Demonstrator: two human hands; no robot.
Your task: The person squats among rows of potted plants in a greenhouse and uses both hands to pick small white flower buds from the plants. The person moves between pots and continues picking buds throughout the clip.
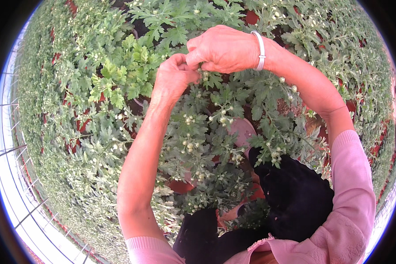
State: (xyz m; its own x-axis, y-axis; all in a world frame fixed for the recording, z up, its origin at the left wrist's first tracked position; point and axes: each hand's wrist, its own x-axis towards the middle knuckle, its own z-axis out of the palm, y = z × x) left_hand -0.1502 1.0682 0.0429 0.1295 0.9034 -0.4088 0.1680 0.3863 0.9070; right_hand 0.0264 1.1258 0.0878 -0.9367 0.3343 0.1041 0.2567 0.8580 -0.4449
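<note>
Both my hands meet at the top of a budding chrysanthemum plant (224, 115) in the upper middle of the view. My left hand (175, 74) has its fingers bent and pinched together, touching the fingers of the other hand. My right hand (224, 49), with a silvery bangle (260, 51) on its wrist, is curled with thumb and fingers together. A small cluster of pale green buds (205, 75) shows just below the fingertips. What lies between the fingers of either hand is hidden, so I cannot tell whether they grip a bud or a stem.
Dense rows of leafy chrysanthemums surround me, with yellower foliage (112, 79) to the left. Reddish ground or pots show between the plants. A pink shoe (242, 132) stands among the stems, below my arms. A wire-like frame (11, 132) runs along the far left edge.
</note>
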